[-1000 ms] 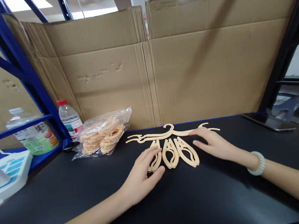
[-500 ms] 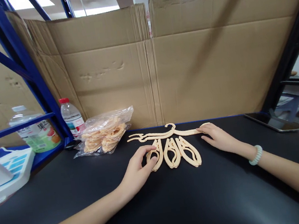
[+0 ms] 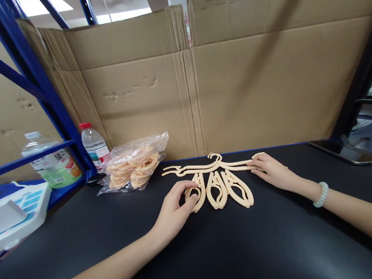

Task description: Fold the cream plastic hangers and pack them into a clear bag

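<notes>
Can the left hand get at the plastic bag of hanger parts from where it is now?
Probably yes. The left hand rests on the leftmost clip, and only bare black table lies between it and the plastic bag.

Against the cardboard wall (image 3: 234,87), three cream oval clip pieces (image 3: 217,189) lie side by side below a layered set of hanger bars (image 3: 206,168) too overlapped to count, with one clear bag of like parts (image 3: 134,164), two bottles (image 3: 95,144) and one tablet (image 3: 345,151) nearby.
</notes>
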`<state>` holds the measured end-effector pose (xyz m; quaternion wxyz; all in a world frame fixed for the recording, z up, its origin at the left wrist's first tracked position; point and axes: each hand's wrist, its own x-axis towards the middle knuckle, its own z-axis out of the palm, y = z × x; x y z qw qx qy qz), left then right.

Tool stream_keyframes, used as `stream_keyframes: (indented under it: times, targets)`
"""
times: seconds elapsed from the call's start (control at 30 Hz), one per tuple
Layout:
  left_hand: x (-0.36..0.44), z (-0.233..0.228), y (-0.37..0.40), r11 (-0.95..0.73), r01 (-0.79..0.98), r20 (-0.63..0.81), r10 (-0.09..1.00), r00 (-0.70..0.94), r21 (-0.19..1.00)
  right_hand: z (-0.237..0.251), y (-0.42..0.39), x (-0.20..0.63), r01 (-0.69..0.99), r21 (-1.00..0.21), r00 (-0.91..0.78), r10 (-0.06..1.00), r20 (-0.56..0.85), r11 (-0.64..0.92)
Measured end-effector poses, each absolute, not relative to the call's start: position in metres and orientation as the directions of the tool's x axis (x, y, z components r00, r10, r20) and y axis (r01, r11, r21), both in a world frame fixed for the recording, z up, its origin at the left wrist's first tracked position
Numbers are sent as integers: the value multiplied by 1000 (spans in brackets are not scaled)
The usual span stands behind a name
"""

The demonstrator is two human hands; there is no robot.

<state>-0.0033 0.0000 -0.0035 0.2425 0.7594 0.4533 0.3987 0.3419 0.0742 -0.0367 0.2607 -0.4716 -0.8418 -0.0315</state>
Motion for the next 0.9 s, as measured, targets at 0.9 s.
stream_keyframes:
  times: [0.9]
  targets:
    - [-4, -10, 5, -427, 386, 348, 901, 259, 818, -48, 78, 346, 799, -236, -374, 764, 526, 554]
